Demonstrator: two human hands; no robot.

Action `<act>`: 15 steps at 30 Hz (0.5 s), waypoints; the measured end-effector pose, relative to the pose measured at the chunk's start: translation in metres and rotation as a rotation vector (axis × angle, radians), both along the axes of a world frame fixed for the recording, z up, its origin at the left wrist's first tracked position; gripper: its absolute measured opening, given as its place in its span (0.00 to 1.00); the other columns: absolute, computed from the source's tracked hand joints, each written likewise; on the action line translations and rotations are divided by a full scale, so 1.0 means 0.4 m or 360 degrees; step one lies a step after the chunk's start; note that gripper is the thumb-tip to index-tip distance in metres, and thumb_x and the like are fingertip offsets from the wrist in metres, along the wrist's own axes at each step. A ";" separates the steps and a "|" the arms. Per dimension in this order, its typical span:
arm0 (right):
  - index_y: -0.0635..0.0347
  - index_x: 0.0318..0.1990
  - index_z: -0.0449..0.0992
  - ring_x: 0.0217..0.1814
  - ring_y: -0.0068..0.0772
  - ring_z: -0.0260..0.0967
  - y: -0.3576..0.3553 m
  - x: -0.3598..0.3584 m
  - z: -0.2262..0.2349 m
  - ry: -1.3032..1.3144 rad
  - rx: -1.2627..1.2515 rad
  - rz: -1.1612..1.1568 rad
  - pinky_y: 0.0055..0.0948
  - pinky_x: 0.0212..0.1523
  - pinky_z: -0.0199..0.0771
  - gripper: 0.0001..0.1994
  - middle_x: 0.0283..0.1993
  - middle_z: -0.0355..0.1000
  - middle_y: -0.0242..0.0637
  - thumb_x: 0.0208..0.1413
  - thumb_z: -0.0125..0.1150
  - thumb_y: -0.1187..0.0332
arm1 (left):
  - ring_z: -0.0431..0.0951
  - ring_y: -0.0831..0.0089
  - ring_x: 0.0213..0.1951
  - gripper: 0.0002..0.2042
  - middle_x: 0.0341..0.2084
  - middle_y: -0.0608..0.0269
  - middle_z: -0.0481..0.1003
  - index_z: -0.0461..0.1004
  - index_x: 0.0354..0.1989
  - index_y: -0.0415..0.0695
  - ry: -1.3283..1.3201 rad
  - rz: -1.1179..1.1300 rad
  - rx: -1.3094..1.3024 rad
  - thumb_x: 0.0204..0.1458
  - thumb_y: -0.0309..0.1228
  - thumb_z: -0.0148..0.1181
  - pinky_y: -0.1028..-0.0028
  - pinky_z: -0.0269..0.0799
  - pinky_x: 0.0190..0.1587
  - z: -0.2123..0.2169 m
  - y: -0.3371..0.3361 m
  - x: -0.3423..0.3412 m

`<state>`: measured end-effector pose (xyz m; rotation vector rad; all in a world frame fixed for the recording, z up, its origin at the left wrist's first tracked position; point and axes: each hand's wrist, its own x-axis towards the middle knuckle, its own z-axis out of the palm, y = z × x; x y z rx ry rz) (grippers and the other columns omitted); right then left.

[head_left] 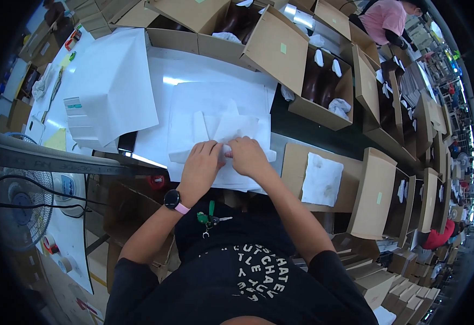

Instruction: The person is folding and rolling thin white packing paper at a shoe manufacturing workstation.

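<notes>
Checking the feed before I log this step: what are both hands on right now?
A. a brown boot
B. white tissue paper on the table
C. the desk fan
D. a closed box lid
B: the left hand and right hand both press folded white tissue paper on the table; the boots sit in a box beyond.

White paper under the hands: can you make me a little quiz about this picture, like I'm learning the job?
1. True or false: both hands rest on the white tissue paper.
2. What sits on the left wrist: A a dark watch with a pink strap, B a glove, C nothing?
3. What lies in the open box right of the right hand?

Key: 1 true. 2 A. 3 a crumpled white paper sheet. The left hand presses beside the right.
</notes>
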<state>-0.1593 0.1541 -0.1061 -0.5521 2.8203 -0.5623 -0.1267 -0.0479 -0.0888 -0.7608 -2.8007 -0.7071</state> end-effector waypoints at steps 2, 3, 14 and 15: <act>0.62 0.56 0.85 0.58 0.59 0.80 -0.007 -0.020 0.025 -0.0110 0.0083 0.0014 0.54 0.63 0.77 0.16 0.51 0.84 0.49 0.68 0.69 0.62 | 0.78 0.49 0.61 0.22 0.58 0.50 0.78 0.78 0.64 0.37 -0.0049 0.0039 -0.0008 0.60 0.24 0.68 0.56 0.74 0.67 -0.013 -0.008 0.006; 0.62 0.56 0.85 0.59 0.60 0.79 -0.004 -0.028 0.035 -0.0155 0.0122 0.0033 0.53 0.63 0.77 0.16 0.53 0.84 0.50 0.69 0.69 0.62 | 0.78 0.49 0.61 0.22 0.57 0.51 0.79 0.78 0.63 0.37 -0.0074 0.0042 0.0034 0.59 0.24 0.69 0.56 0.74 0.67 -0.017 -0.011 0.003; 0.63 0.64 0.82 0.63 0.62 0.77 -0.026 -0.118 -0.045 0.0490 -0.0494 -0.0210 0.52 0.66 0.79 0.20 0.58 0.82 0.54 0.70 0.65 0.64 | 0.79 0.49 0.59 0.24 0.55 0.53 0.80 0.81 0.60 0.38 -0.0032 0.0148 0.0284 0.51 0.21 0.75 0.55 0.77 0.63 -0.034 0.002 0.045; 0.63 0.64 0.82 0.63 0.62 0.77 -0.034 -0.118 -0.039 0.0479 -0.0496 -0.0198 0.52 0.66 0.79 0.20 0.58 0.82 0.54 0.70 0.65 0.64 | 0.79 0.49 0.59 0.24 0.55 0.53 0.80 0.81 0.60 0.38 -0.0029 0.0169 0.0289 0.51 0.21 0.75 0.55 0.77 0.63 -0.037 -0.003 0.050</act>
